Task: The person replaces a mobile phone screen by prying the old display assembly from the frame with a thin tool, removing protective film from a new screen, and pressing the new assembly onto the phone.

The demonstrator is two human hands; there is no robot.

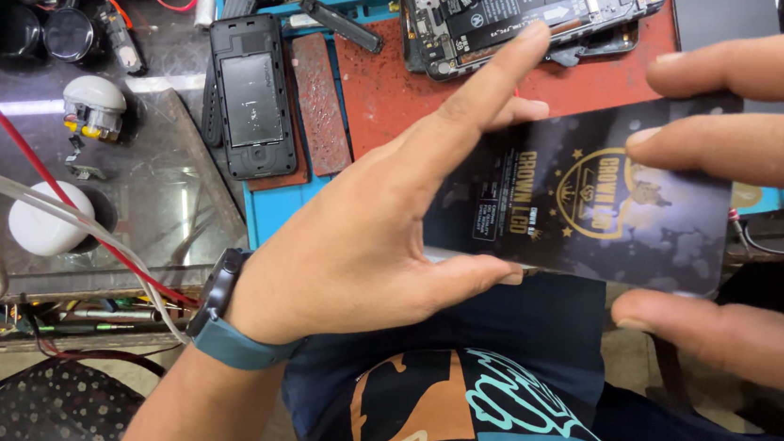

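Note:
I hold a flat black box (601, 206) with gold print between both hands, over my lap near the bench edge. My left hand (382, 229) grips its left end, thumb under the lower edge and fingers stretched along the upper edge; a dark watch sits on that wrist. My right hand (758, 139) grips the right end, fingers over the top and thumb (722, 335) below. An opened phone (514, 18) with its battery and circuit board exposed lies on the red mat (394, 88) just beyond my left fingertips.
A black phone back shell (251, 99) lies left of the mat on a blue tray (270, 210). A glass-topped bench (158, 191) carries a white earbud case (47, 219), a small white gadget (92, 104), dark round lenses (68, 31), and red and white cables (53, 210).

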